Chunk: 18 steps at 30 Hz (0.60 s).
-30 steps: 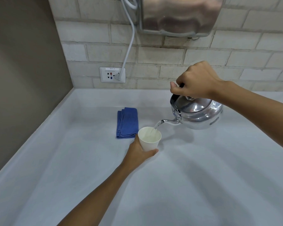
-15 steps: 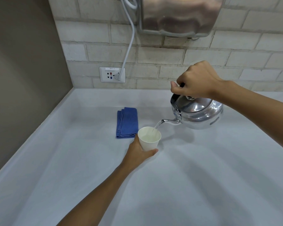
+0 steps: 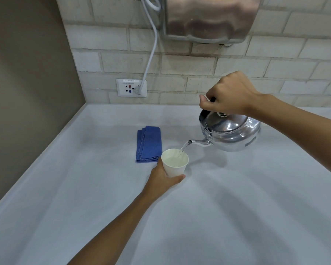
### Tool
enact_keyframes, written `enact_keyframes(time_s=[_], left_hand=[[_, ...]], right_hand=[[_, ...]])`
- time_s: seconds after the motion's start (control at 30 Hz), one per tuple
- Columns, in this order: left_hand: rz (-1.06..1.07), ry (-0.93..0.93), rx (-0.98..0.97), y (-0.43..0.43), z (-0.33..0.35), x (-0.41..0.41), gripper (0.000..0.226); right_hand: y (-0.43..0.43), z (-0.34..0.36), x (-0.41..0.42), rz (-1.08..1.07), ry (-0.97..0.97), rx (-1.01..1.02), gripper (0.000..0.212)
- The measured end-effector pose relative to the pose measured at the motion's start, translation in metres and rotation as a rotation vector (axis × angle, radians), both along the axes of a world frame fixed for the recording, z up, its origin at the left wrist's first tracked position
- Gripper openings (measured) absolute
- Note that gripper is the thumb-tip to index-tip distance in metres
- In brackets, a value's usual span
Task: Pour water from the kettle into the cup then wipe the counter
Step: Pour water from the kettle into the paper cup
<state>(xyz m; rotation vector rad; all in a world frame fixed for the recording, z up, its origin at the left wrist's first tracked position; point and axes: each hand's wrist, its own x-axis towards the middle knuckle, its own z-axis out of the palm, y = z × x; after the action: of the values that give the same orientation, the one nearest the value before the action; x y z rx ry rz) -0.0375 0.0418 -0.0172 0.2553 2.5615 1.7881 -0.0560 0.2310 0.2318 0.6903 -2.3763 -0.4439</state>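
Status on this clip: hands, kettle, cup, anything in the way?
Left hand gripping white paper cup. Right hand tilting shiny metal kettle, water streaming into cup. Folded blue cloth untouched beside cup. Nothing in the way.

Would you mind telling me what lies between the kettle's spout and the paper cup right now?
In the head view, only a thin stream of water spans the gap from the kettle spout down into the cup; nothing else lies there.
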Motion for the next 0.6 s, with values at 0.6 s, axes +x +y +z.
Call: enact_keyframes(time_s=[0.6], left_hand=[[-0.003,-0.003,0.004,0.0,-0.0008,-0.0008,0.083]], right_hand=[[0.0016,-0.0011,-0.0019,-0.004,-0.007,-0.002,0.048]])
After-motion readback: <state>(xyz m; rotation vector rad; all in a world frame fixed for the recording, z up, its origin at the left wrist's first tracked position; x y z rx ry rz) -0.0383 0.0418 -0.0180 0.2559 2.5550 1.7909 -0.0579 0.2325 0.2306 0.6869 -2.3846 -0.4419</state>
